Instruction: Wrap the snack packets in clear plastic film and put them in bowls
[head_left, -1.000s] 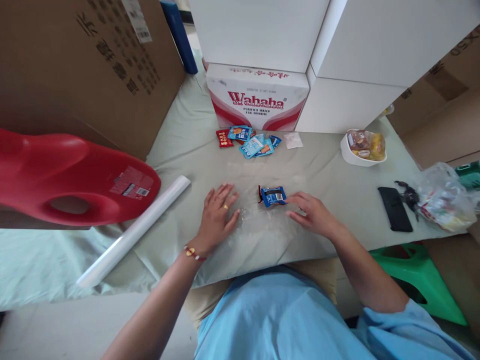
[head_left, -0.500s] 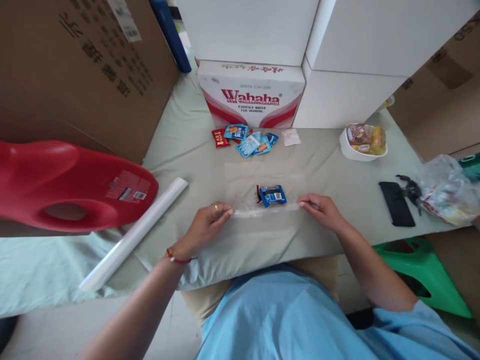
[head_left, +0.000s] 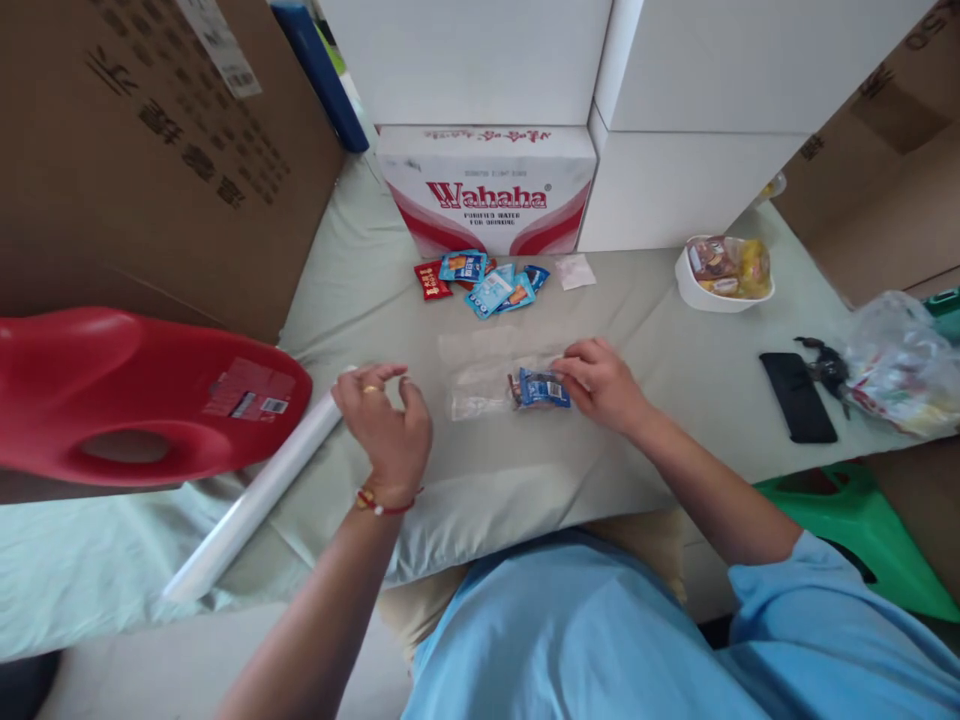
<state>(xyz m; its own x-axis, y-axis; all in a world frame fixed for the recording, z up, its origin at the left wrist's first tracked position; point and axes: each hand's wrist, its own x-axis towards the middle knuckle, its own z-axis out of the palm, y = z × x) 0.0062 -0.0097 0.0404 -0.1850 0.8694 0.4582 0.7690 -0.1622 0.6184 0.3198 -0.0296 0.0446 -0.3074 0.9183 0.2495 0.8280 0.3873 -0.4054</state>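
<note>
A sheet of clear plastic film (head_left: 474, 372) lies on the cloth-covered table in front of me. On it sit small wrapped snacks, a blue packet (head_left: 543, 388) with a dark red one (head_left: 514, 390) at its left. My right hand (head_left: 600, 382) pinches the film at its right end, close beside the blue packet, and the film there is folded over the snacks. Off to the left, my left hand (head_left: 386, 425) is raised above the table with fingers apart and nothing in them. It hovers next to the upper end of a long roll of film (head_left: 255, 510).
Several snack sachets (head_left: 491, 290) lie before the Wahaha box (head_left: 487, 195). A white bowl of packaged food (head_left: 720, 300), a black phone (head_left: 797, 397) and a plastic bag (head_left: 900, 360) are on the right. A red jug (head_left: 172, 440) lies left, beside a cardboard box (head_left: 150, 180).
My left hand has let go of the film's near edge and moved left and up. My right hand has moved inward, bringing the film's right side over the snacks.
</note>
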